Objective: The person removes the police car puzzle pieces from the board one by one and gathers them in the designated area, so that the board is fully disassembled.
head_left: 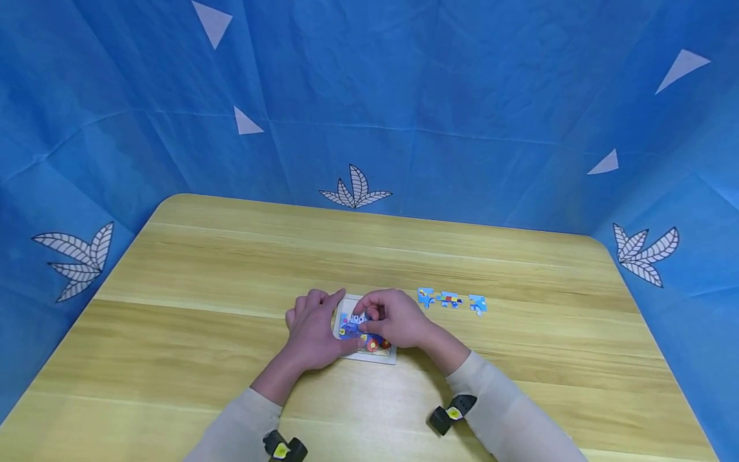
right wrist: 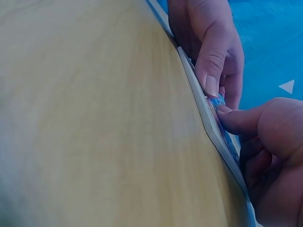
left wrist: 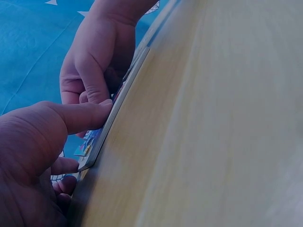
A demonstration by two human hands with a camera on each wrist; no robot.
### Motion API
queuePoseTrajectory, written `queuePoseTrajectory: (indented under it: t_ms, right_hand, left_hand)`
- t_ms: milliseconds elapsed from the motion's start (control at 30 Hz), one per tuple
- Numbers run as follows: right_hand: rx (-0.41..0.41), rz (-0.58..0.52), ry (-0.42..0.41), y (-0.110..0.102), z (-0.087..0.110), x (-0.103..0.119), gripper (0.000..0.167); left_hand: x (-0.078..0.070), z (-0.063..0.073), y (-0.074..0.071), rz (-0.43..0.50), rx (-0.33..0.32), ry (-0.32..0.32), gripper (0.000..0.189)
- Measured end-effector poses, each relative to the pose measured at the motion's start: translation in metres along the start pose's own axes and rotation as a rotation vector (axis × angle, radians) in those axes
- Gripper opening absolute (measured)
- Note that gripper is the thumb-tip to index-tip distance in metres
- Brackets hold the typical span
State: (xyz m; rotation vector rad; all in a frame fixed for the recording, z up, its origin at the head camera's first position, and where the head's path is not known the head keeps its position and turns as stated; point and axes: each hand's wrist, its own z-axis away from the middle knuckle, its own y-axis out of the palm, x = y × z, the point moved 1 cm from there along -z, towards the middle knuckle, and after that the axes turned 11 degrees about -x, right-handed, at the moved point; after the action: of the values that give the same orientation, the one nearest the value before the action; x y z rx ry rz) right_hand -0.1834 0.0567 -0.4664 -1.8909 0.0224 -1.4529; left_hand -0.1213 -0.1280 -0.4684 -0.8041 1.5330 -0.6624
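A small jigsaw puzzle board (head_left: 367, 359) with a pale frame and a colourful vehicle picture lies on the table. My left hand (head_left: 312, 330) holds its left side, the thumb lying across the lower edge and the fingers at the far left corner. Over the picture, my right hand (head_left: 398, 319) has curled fingers and pinches a small puzzle piece (head_left: 359, 319) between thumb and index finger. The fingers partly hide that piece, and whether it sits fully in the board cannot be told. In the right wrist view, the right thumb (right wrist: 236, 119) is close to the picture surface.
Three loose blue puzzle pieces, among them a left one (head_left: 425, 296), a middle one (head_left: 450, 299) and a right one (head_left: 477, 303), lie right of the board. The wooden table (head_left: 202, 256) ends at a blue patterned cloth (head_left: 369, 83) behind.
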Motion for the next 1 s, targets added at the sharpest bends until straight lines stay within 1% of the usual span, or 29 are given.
queuePoseTrajectory:
  t_ms: [267,533,633,800,1000]
  right_hand:
    - [-0.023,0.003,-0.005,-0.001,0.0004,0.001,0.01]
    - [-0.067,0.042,-0.02,0.0001,-0.0003,0.0006,0.006]
    - [-0.069,0.052,-0.026,0.0009,-0.0007,0.0002,0.009]
    - [-0.041,0.1,-0.058,0.0014,-0.0017,0.0009,0.02]
    - [-0.023,0.14,-0.079,0.0012,-0.0026,0.0012,0.023]
  left_hand:
    - [-0.0005,0.0005,-0.0004,0.003,0.004,-0.002,0.099]
    - [-0.0012,0.0007,-0.0001,-0.002,0.009,-0.005,0.099]
    - [-0.0013,0.0007,0.0002,-0.004,0.01,-0.002,0.099]
    - [-0.0004,0.0008,0.0006,-0.009,0.012,0.002,0.098]
    - [0.0005,0.0001,0.0003,-0.009,0.008,0.006,0.098]
